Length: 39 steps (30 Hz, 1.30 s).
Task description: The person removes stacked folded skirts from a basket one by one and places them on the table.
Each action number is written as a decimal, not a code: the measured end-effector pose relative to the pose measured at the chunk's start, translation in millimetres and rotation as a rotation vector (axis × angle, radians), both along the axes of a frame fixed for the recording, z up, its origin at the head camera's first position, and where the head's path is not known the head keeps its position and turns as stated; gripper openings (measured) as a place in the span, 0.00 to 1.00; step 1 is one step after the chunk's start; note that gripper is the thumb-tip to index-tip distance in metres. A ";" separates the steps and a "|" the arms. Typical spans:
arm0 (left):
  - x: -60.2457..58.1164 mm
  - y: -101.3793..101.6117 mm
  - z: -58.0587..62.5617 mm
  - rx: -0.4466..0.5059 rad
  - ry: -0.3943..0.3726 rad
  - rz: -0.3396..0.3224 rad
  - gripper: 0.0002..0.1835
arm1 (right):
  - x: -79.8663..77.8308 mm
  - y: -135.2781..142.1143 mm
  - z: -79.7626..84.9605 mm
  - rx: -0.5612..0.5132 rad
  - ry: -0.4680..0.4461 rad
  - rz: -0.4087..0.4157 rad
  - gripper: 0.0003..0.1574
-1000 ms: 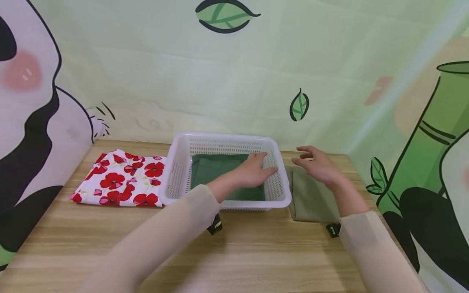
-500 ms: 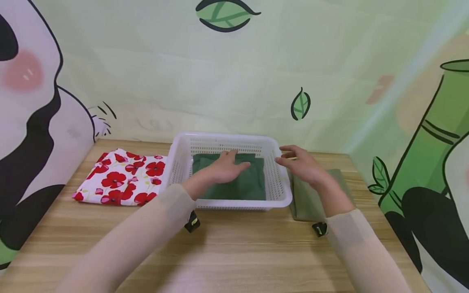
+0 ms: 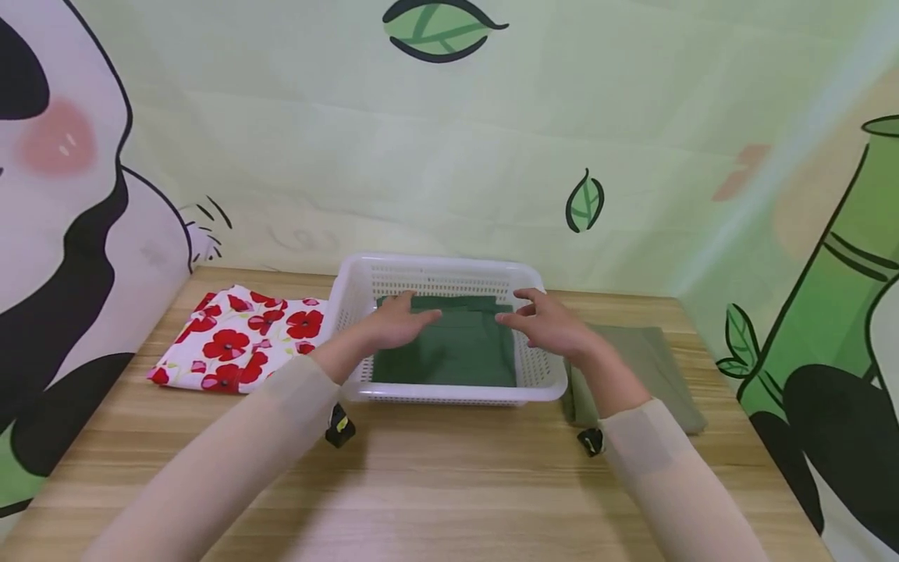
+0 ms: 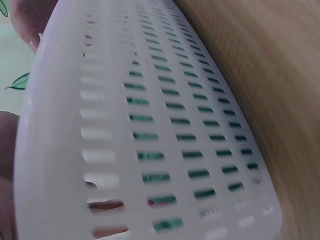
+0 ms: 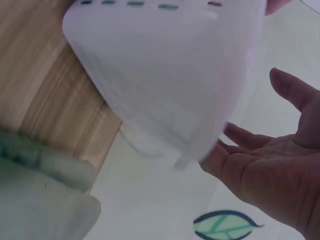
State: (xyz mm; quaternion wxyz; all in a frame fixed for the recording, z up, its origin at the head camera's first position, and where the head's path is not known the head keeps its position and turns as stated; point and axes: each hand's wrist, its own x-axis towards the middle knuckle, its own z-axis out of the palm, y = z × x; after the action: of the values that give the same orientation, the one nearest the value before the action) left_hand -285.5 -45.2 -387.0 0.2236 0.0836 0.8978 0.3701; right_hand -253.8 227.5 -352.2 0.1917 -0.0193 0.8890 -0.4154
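Note:
A white perforated plastic basket (image 3: 456,393) stands on the wooden table, with a folded dark green cloth (image 3: 449,355) lying flat inside. My left hand (image 3: 395,322) is over the basket's left part, fingers extended and thumb apart, overlapping the cloth's left edge in the head view. Above the right side of the basket is my right hand (image 3: 551,324), its fingers loosely bent with nothing between them. In the right wrist view this hand (image 5: 280,175) shows thumb and fingers spread beside the basket corner (image 5: 175,100). The left wrist view is mostly filled by the basket's slotted side (image 4: 165,105).
Left of the basket lies a folded white cloth with red poppies (image 3: 235,343). A folded khaki cloth (image 3: 639,363) lies to the right, partly behind my right forearm. A printed fabric backdrop (image 3: 295,156) rises behind the wooden table (image 3: 463,484).
My left hand has moved left across the basket, away from its right end. My right hand has moved left from above the khaki cloth to over the basket's right side.

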 end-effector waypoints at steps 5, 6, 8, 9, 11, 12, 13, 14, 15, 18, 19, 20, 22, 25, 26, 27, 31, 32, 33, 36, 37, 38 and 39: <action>-3.7 -11.3 -7.0 -0.021 -0.022 0.029 0.49 | -3.6 -12.3 -8.8 -0.006 -0.031 0.011 0.54; -4.4 -13.5 -8.5 -0.016 -0.033 0.035 0.49 | -4.7 -14.3 -11.0 0.000 -0.037 0.011 0.55; -6.3 -17.2 -11.7 -0.005 -0.049 0.040 0.49 | -7.2 -18.2 -15.7 0.010 -0.050 0.008 0.56; -6.9 -18.8 -12.9 0.000 -0.061 0.045 0.49 | -8.5 -20.0 -18.2 0.014 -0.057 0.002 0.57; -8.2 -21.9 -15.7 0.000 -0.086 0.054 0.50 | -10.5 -23.3 -22.4 0.021 -0.072 -0.010 0.59; -9.1 -23.1 -17.5 -0.004 -0.097 0.056 0.50 | -11.5 -24.6 -24.5 0.022 -0.083 -0.018 0.60; -9.8 -24.1 -18.8 -0.007 -0.105 0.060 0.50 | -12.5 -25.8 -26.9 0.025 -0.092 -0.023 0.61; -10.6 -25.0 -20.3 -0.011 -0.112 0.066 0.50 | -13.4 -27.1 -29.0 0.025 -0.101 -0.028 0.61; -11.2 -25.7 -21.8 -0.016 -0.114 0.073 0.49 | -14.2 -28.0 -31.1 0.028 -0.108 -0.033 0.61; -13.3 -27.6 -25.5 -0.029 -0.102 0.086 0.47 | -16.0 -30.4 -37.0 0.026 -0.144 -0.044 0.62; -13.7 -28.3 -26.4 -0.034 -0.097 0.089 0.47 | -16.8 -31.1 -39.1 0.024 -0.154 -0.045 0.62; -13.9 -28.9 -27.0 -0.039 -0.092 0.092 0.46 | -16.9 -31.8 -40.0 0.020 -0.165 -0.049 0.62; -13.9 -30.0 -27.7 -0.048 -0.081 0.091 0.43 | -17.6 -33.1 -42.0 0.013 -0.180 -0.051 0.62; -13.9 -30.8 -28.0 -0.068 -0.063 0.079 0.42 | -19.4 -35.0 -44.5 0.002 -0.188 -0.050 0.62; -14.1 -30.8 -28.3 -0.074 -0.056 0.074 0.42 | -19.9 -35.5 -44.8 -0.001 -0.187 -0.051 0.61; -14.3 -30.7 -28.5 -0.080 -0.054 0.070 0.42 | -20.8 -35.7 -46.0 -0.002 -0.187 -0.049 0.61; -15.2 -30.3 -30.0 -0.095 -0.050 0.049 0.44 | -23.8 -34.6 -51.3 -0.003 -0.188 -0.055 0.60; -15.5 -30.2 -30.4 -0.096 -0.051 0.046 0.44 | -24.4 -34.0 -52.8 -0.005 -0.187 -0.057 0.60; -15.6 -30.1 -30.7 -0.096 -0.052 0.044 0.44 | -25.1 -33.5 -54.5 -0.007 -0.187 -0.059 0.60; -15.6 -29.7 -31.8 -0.099 -0.050 0.036 0.44 | -26.2 -32.2 -58.8 -0.014 -0.182 -0.057 0.60; -15.5 -29.6 -32.2 -0.100 -0.054 0.036 0.45 | -26.4 -31.9 -60.1 -0.019 -0.183 -0.056 0.61; -15.3 -29.6 -32.8 -0.097 -0.059 0.036 0.45 | -26.5 -31.8 -61.2 -0.025 -0.181 -0.053 0.61; -15.3 -29.4 -33.5 -0.090 -0.061 0.035 0.44 | -26.7 -31.8 -62.3 -0.030 -0.178 -0.046 0.61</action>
State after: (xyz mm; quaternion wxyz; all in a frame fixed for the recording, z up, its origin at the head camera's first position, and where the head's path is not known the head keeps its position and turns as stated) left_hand -300.8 -74.7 -420.5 0.2479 0.0462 0.9077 0.3355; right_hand -280.5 195.7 -414.5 0.2603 0.0354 0.8621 -0.4333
